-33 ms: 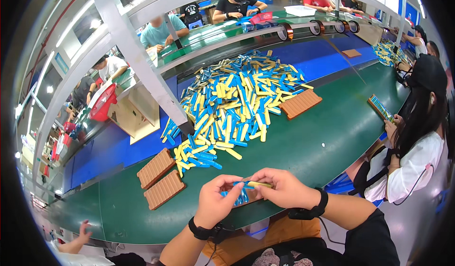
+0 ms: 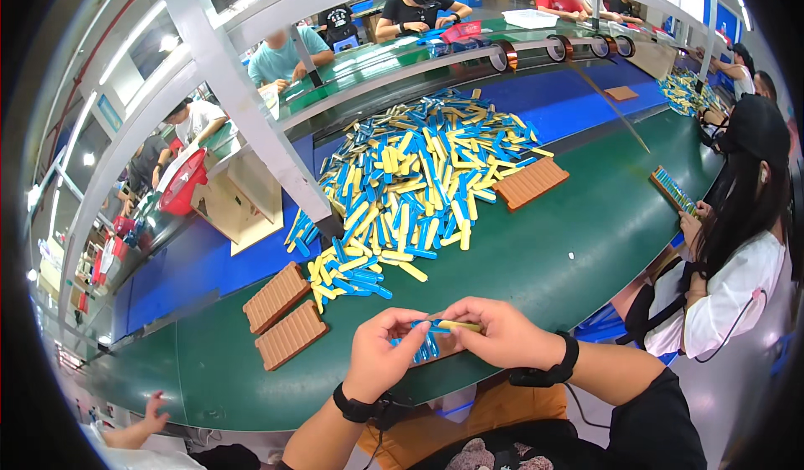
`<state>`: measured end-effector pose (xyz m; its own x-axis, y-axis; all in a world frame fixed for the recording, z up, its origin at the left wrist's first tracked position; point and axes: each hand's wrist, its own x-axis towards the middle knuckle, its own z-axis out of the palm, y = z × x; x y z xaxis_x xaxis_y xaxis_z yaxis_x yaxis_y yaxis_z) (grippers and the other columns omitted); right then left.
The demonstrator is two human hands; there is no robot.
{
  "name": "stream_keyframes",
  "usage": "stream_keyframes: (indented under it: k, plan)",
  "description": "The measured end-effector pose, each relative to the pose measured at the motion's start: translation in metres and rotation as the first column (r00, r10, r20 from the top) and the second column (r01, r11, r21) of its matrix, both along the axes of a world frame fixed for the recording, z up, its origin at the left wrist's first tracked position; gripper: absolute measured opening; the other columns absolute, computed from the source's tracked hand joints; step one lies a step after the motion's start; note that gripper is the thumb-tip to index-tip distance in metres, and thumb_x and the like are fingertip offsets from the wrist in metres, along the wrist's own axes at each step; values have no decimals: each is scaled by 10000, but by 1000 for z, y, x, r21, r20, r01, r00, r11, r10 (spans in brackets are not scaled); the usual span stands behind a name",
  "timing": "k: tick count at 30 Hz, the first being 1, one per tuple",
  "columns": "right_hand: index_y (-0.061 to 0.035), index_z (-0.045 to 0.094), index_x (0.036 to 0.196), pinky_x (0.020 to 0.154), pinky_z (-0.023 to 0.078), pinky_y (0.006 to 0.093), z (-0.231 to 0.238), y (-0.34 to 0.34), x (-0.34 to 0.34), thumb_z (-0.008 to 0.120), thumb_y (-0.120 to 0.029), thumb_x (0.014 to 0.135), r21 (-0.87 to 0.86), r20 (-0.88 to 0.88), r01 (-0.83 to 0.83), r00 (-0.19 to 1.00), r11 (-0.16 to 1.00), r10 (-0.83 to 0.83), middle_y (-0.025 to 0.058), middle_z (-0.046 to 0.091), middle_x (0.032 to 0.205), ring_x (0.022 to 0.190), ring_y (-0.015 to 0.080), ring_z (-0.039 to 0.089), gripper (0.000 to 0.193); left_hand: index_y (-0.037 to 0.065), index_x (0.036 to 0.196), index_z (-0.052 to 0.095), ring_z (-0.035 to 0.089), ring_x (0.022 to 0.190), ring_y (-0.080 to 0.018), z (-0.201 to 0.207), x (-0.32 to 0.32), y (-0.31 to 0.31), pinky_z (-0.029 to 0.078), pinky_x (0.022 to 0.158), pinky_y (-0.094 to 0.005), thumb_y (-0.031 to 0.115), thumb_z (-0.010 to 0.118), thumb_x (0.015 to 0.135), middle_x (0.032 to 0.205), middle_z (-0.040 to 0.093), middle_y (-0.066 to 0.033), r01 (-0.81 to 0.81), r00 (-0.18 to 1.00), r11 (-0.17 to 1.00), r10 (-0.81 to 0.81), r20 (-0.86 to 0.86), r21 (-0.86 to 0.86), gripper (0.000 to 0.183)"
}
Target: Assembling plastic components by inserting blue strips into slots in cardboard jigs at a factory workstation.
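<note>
A factory assembly floor is showing here: people (image 2: 737,281) are working along a long green tabletop (image 2: 536,277), a big heap of blue and yellow strips (image 2: 419,168) is covering part of it (grooved brown trays (image 2: 291,337) are lying nearby), a grey metal frame (image 2: 244,93) is rising overhead, and tube lights (image 2: 132,40) are glowing.

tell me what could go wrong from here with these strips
The yellow strip could slip, as the right hand seems to hold it in a light pinch. The blue strips might get knocked, since the left hand is right at them. Loose strips from the pile could slide onto the two grooved brown trays beside it.
</note>
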<state>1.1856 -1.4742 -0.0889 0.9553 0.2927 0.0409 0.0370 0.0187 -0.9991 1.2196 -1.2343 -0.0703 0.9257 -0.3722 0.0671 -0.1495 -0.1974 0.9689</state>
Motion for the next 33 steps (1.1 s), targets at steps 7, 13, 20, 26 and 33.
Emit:
stream_keyframes:
  k: [7,13,20,26,33]
  plan:
    - [-7,753,1220,820,603,393,1,1,10,728,-149,1034,-252,289,168,953,953,-91,174,796,1006,905,263,783,235,5,1087,752,688,826,-39,-21,19,-3,563,737,-232,116,825,1039,956,783,-10,-7,976,993,-19,-218,-117,141]
    - [8,790,1123,781,584,385,-8,-14,48,736,-213,1041,-298,140,127,986,946,-89,194,775,938,839,250,753,242,12,1045,738,683,809,-39,-23,54,-11,557,729,-234,126,819,1038,919,764,-1,58,991,997,-52,-125,42,141]
    - [-2,756,1219,823,582,446,-34,-37,115,748,-192,1026,-489,365,293,924,822,-113,240,780,1065,941,376,754,271,29,1039,755,682,818,-90,-33,134,-37,557,750,-283,183,820,1027,892,753,-16,105,993,947,-118,24,305,168]
    - [3,752,1164,891,588,491,-7,-62,121,728,-152,1003,-601,154,185,981,778,-115,269,765,1072,1030,457,740,225,28,1043,746,695,844,-71,-14,139,-14,562,756,-257,135,822,1015,931,766,-7,150,986,934,-164,15,324,134]
    - [-2,786,1150,869,587,457,4,-78,118,757,-125,998,-705,178,10,970,709,164,199,781,1096,1011,395,744,198,39,1127,819,704,866,-60,38,75,12,571,777,-258,105,813,1015,950,801,-20,435,900,789,-396,-184,434,129]
